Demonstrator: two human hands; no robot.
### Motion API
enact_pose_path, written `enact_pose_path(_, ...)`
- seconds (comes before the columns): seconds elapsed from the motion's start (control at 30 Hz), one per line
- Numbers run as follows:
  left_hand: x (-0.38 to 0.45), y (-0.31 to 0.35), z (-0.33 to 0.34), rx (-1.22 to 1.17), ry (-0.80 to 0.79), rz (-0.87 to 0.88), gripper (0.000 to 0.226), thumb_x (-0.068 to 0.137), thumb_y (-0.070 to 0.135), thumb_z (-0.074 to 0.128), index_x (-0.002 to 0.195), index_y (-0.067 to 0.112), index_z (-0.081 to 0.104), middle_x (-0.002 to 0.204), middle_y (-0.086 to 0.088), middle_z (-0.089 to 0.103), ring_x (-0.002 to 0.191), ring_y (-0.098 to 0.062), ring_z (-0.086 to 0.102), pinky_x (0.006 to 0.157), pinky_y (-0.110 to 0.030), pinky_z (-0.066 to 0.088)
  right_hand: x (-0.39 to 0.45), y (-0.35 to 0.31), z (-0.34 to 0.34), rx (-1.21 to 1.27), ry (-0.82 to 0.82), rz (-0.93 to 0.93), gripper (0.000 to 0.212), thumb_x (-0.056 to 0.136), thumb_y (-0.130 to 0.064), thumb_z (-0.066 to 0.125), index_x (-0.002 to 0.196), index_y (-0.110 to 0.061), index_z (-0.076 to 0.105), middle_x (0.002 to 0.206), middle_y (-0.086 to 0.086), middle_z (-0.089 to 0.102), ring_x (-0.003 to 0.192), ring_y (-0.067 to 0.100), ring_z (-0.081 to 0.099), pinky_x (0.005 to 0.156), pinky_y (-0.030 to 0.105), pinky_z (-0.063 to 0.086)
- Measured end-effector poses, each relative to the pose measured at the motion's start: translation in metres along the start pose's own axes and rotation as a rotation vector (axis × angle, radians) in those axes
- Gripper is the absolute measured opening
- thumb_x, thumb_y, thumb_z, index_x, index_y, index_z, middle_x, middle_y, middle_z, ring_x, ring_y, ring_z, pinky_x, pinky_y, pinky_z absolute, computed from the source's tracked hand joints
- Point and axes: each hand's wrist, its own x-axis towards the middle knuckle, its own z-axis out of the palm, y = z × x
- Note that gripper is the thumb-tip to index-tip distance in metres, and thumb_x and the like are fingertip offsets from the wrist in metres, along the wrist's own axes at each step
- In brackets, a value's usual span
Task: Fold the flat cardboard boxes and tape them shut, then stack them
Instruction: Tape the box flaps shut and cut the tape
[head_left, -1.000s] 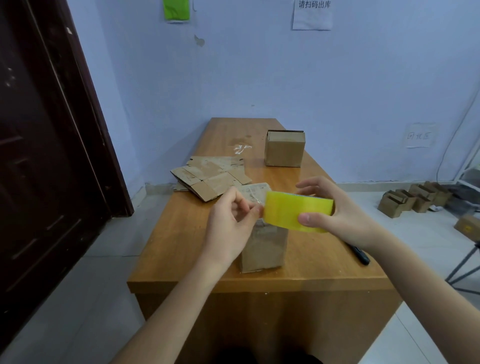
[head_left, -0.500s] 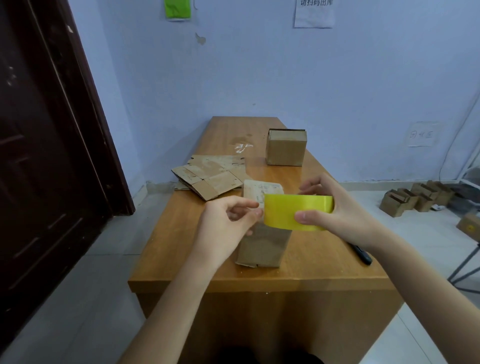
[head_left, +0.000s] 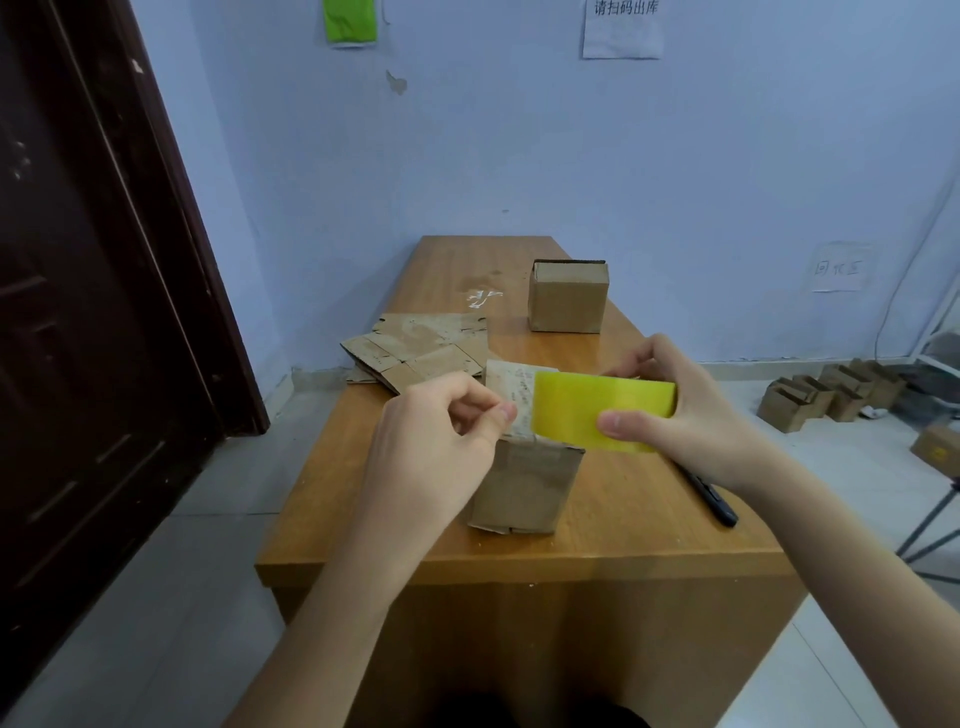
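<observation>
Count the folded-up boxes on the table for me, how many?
2. One box stands near the front edge, under the hands; the other box stands further back on the right. The flat cardboard on the left isn't folded yet.

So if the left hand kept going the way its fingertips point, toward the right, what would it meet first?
Probably the yellow tape roll held by the right hand. The left hand is just short of its near edge, though depth is unclear from one view.
</observation>
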Motion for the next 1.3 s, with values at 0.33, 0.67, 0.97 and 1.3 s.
enact_pose_path(0.33,0.003,0.008,-0.006,0.036,-0.033,0.053,0.013,0.085,0.027,0.066,0.075,0.032,0.061,0.072,0.018,0.059,0.079,0.012,0.052,0.064,-0.002,0.039,-0.002,-0.002,-0.013,-0.216,0.119,-0.024,0.071,0.04,-0.071,0.069,0.078,-0.016,0.045,0.097,-0.001,0.058,0.085,0.017,0.057,0.064,0.034,0.048)
enact_pose_path(0.67,0.031,0.008,0.002,-0.234,-0.167,-0.075,0.023,0.08,0.022,0.073,0.072,0.012,0.055,0.087,0.006,0.07,0.08,-0.014,0.069,0.075,-0.033,0.055,-0.01,-0.026,-0.003,-0.177,0.191,-0.161,0.045,0.069,-0.063,0.06,0.049,-0.023,0.065,0.053,-0.016,0.055,0.06,-0.002,0.054,0.054,0.011,0.034)
enact_pose_path(0.97,0.012,0.018,0.003,0.154,-0.022,-0.046,0.04,0.075,0.054,0.067,0.068,0.018,0.05,0.069,0.006,0.066,0.07,-0.008,0.06,0.063,-0.028,0.05,-0.015,-0.039,-0.008,-0.29,0.067,-0.131,0.058,0.077,-0.058,0.054,0.042,-0.013,0.043,0.04,-0.005,0.028,0.037,0.01,0.03,0.041,0.017,0.022)
enact_pose_path(1.3,0.008,0.02,-0.001,0.325,0.116,0.058,0.039,0.079,0.058,0.06,0.064,0.026,0.041,0.059,0.012,0.048,0.061,-0.004,0.046,0.052,-0.022,0.032,-0.011,-0.065,-0.003,-0.533,-0.008,-0.034,0.054,0.078,-0.056,0.043,0.042,-0.015,0.036,0.041,-0.002,0.026,0.033,0.011,0.03,0.042,0.02,0.021)
